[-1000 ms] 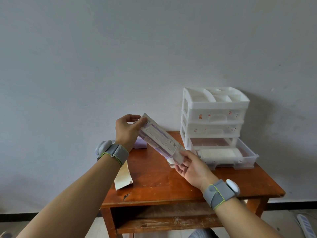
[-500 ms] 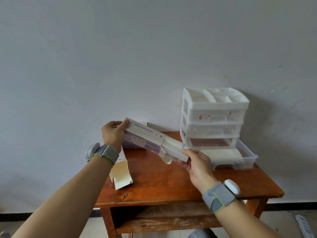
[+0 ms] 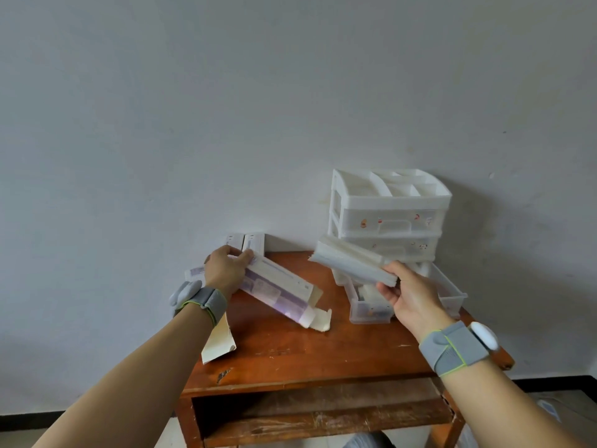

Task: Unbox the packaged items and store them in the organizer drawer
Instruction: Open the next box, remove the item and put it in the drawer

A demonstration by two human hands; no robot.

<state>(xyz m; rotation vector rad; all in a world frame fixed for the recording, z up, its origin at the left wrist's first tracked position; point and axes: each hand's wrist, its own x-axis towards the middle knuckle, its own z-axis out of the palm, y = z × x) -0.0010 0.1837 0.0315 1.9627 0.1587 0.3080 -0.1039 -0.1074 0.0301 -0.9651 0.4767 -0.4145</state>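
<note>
Wooden table, pale wall; left grip clasps box; right grip, seemingly an insert.

Print on the purple carton is too blurred to read.

One head-worn view (wide-angle) looks forward, slightly down — near the table, facing the wall.

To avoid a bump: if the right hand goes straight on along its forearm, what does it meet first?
Probably the organizer, at its closed middle drawer, just behind the white insert that the right hand grips. Depth is unclear; it may pass left of it.
</note>
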